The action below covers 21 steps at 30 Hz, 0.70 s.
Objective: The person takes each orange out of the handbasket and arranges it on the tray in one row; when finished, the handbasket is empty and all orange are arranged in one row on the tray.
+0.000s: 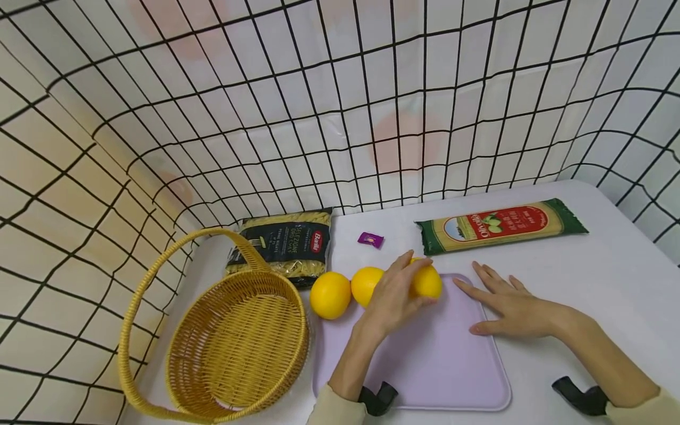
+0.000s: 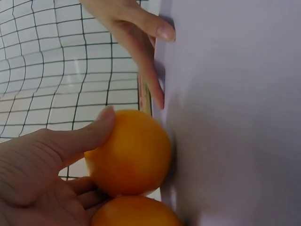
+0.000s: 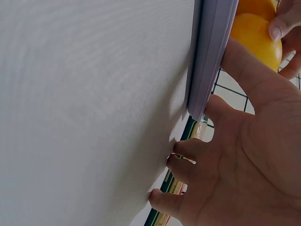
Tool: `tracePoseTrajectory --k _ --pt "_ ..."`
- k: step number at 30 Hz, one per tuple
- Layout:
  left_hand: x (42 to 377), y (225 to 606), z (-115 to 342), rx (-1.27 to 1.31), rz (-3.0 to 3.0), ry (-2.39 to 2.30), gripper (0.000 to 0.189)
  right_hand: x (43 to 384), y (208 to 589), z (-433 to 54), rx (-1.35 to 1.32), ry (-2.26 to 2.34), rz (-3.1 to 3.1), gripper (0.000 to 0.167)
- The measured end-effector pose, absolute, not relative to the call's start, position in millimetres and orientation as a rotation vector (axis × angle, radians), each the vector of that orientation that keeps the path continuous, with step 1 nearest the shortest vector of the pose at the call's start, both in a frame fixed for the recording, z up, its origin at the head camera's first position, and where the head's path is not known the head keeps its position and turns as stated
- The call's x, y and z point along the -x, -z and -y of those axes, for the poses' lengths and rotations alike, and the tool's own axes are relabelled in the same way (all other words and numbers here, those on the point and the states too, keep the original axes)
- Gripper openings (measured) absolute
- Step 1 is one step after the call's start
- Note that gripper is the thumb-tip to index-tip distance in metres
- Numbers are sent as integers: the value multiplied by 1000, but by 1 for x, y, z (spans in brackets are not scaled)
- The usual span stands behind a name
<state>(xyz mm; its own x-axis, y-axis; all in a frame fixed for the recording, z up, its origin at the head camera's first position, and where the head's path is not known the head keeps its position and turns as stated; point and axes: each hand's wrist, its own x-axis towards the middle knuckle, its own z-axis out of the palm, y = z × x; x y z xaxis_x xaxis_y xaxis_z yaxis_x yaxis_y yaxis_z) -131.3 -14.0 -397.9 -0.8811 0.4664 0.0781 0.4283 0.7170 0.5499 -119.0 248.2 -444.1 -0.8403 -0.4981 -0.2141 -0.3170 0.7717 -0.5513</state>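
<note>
In the head view my left hand [image 1: 392,298] grips the rightmost orange [image 1: 429,280] at the far edge of a lilac tray [image 1: 441,360]. The left wrist view shows the thumb [image 2: 87,139] along one side of that fruit and the other fingers partly hidden behind it. A second orange [image 1: 364,284] sits right beside it, partly covered by the hand, and a third orange [image 1: 330,295] stands at the tray's far left corner. My right hand [image 1: 515,310] lies spread at the tray's right edge, fingers extended; in the right wrist view its fingertips reach the white table [image 3: 94,117] and tray rim.
A wicker basket [image 1: 249,348] with a tall handle stands left of the tray. Behind are a pasta bag [image 1: 284,242], a small purple wrapped packet [image 1: 370,239] and a long green-ended noodle pack [image 1: 502,225]. Black netting [image 1: 340,112] encloses the table's back and sides.
</note>
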Motion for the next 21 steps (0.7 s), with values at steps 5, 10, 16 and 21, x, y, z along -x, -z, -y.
tracePoseTrajectory --k 5,10,16,21 --pt "132 394 17 -759 -2822 -761 69 119 444 -249 623 728 -2613 88" --pt "134 394 21 -810 -2768 -766 68 119 443 -249 622 721 -2614 88" --pt "134 394 23 -848 -2754 -751 59 119 442 -248 618 730 -2611 88" --pt "134 396 23 -851 -2757 -754 57 119 443 -248 617 723 -2609 89"
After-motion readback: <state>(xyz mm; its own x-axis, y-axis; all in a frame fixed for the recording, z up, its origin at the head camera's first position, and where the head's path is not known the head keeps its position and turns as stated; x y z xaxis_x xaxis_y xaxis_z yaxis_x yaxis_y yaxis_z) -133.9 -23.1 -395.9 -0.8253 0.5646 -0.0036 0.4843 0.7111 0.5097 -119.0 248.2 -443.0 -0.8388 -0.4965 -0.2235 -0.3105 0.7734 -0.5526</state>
